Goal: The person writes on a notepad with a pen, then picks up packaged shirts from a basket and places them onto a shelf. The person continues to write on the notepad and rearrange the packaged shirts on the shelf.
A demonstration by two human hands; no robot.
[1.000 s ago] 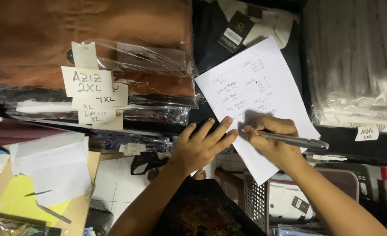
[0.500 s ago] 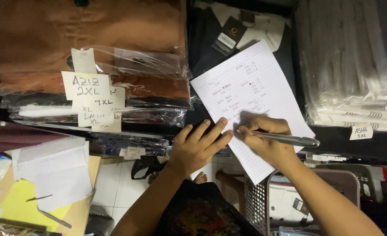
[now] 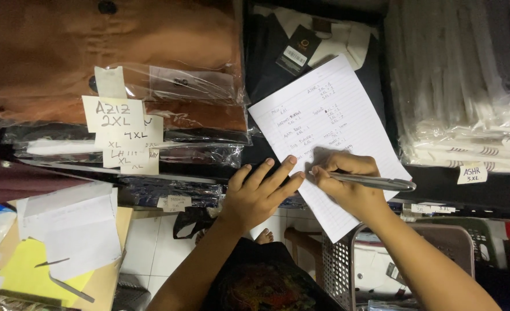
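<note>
Shelves stacked with folded garments in clear bags fill the view ahead of us: a rust-brown bundle [image 3: 111,52] on the far left with handwritten paper size tags [image 3: 119,124] taped over its front, a black shirt with a white collar [image 3: 318,46] in the middle, and white folded packs [image 3: 468,103] on the right.

Our left hand [image 3: 261,193] lies flat, fingers spread, pinning the near left edge of the lined sheet [image 3: 330,132] against the stacked goods. Our right hand [image 3: 347,184] has its grip closed on the silver pen [image 3: 376,182], tip down on the paper's lower part, barrel pointing out to the right.

Writing well on such a soft, uneven backing calls, we judge, for a firm left palm so the page cannot slide, and for light pen pressure, since the plastic-wrapped cloth beneath gives way and the tip could punch through. Keeping the wrist rested on the sheet would steady the strokes.

That sheet is white, ruled, tilted with its far corner toward the right, and carries short handwritten entries in two loose columns across its upper half; the lower part, by our right wrist, looks unmarked. Its near corner overhangs a grey plastic basket [image 3: 347,259]. Down on the left, loose white and yellow papers [image 3: 65,242] rest on a cardboard-coloured surface.
</note>
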